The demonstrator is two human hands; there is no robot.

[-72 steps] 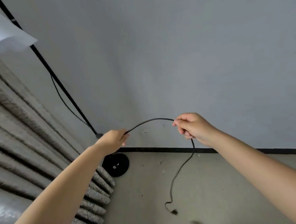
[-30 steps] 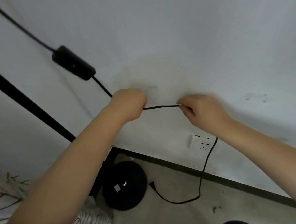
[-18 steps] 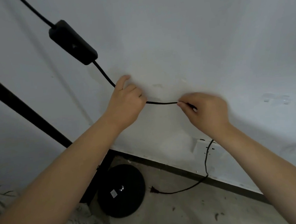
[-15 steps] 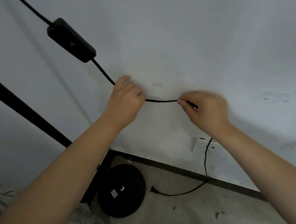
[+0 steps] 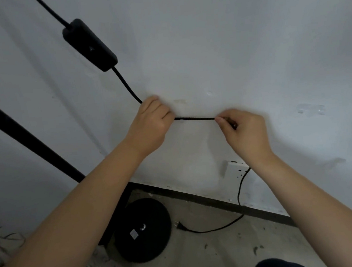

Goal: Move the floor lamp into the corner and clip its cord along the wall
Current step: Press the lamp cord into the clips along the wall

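Both hands, left hand [image 5: 148,125] and right hand [image 5: 243,131], pinch the cord [image 5: 194,118] against the wall [image 5: 247,40] at frame centre, bare wall around. Since earlier, the left fingers have curled shut.

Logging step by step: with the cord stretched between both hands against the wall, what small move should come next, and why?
Probably press the cord into the small clear clip beside the left hand. The right hand holds that stretch taut and level on the wall, right at the clip; whether it is seated cannot be told.

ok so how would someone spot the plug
Start at the round black lamp base on the floor. Just right of it, by the dark baseboard, lies the plug. It is the cord's loose end, not in the white socket.
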